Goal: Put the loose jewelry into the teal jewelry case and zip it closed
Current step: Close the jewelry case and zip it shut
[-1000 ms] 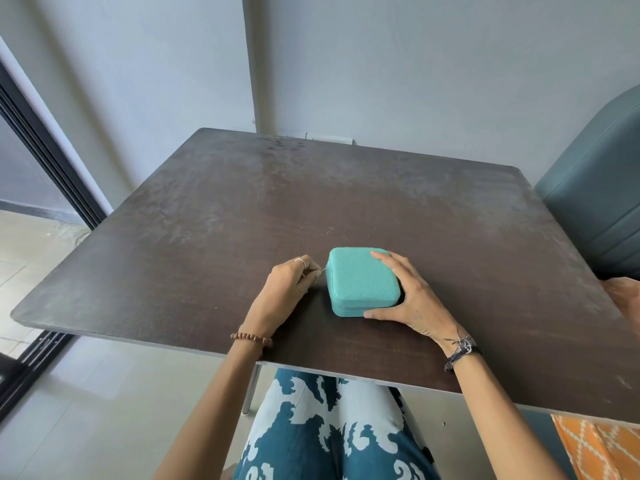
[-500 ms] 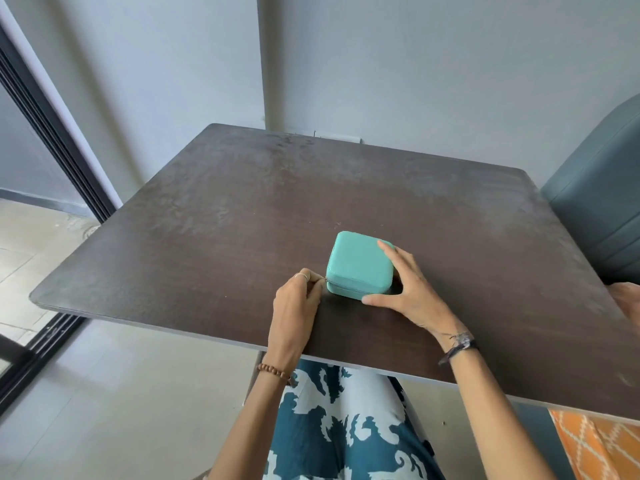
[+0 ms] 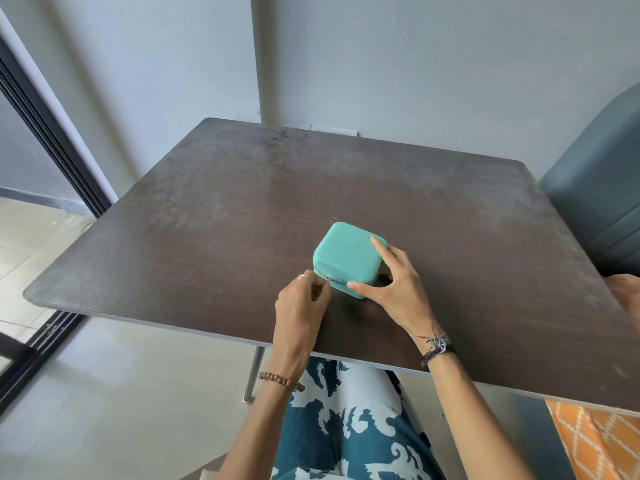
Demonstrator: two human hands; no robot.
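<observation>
A small teal jewelry case (image 3: 343, 251) with rounded corners sits lid down on the dark brown table (image 3: 242, 209), turned at an angle. My right hand (image 3: 391, 289) grips its right side, thumb on the near wall and forefinger on the lid. At the case's near left corner, my left hand (image 3: 301, 306) pinches the small metal zipper pull (image 3: 327, 279). The zipper line runs along the near side. No loose jewelry shows on the table.
A teal padded chair (image 3: 599, 202) stands at the table's right edge. Another person's hand (image 3: 625, 292) rests at the far right. A dark sliding door frame (image 3: 45, 140) runs along the left. Grey wall lies behind the table.
The case has been rotated so a corner points toward me, and it now sits a little farther right. My left hand has followed the zipper pull around to the near left corner.
</observation>
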